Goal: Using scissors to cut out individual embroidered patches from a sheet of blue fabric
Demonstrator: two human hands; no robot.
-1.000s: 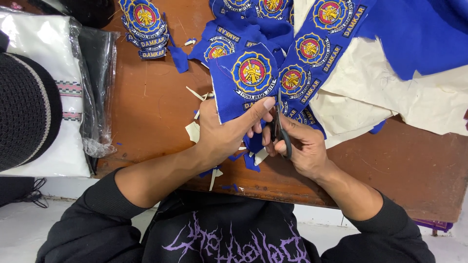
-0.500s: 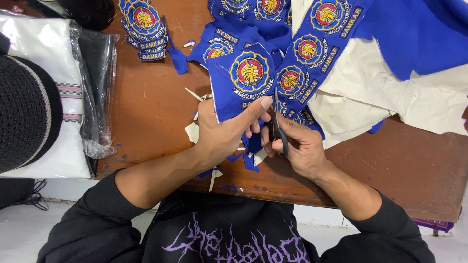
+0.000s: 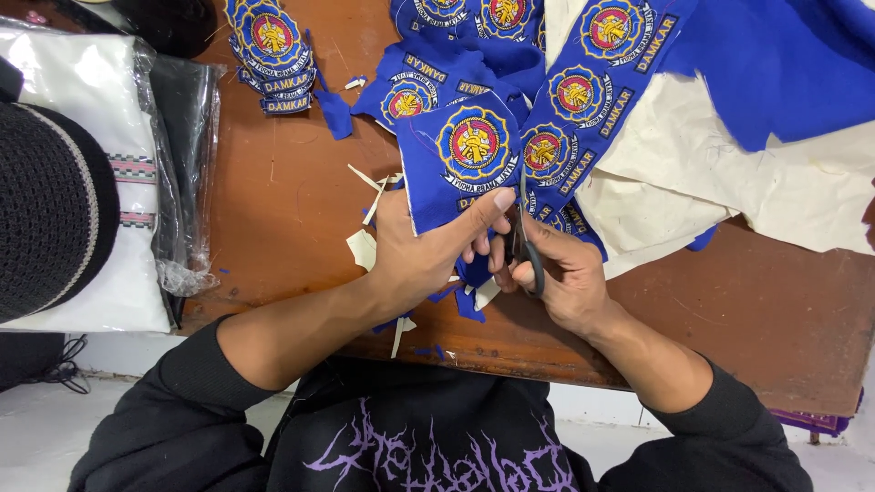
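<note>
Your left hand [image 3: 415, 251] pinches the lower edge of a blue fabric piece [image 3: 460, 164] with a round embroidered badge, thumb on top, holding it just above the brown desk [image 3: 283, 191]. Your right hand [image 3: 561, 278] is closed around black scissors [image 3: 524, 241] — fingers through the handles, blades pointing up along the fabric's right edge. Blue and cream scraps [image 3: 369, 241] lie beside your left hand. A stack of cut badges [image 3: 271, 50] sits well apart at the far left — more badge strips [image 3: 592, 91] lie over cream cloth [image 3: 729, 182].
</note>
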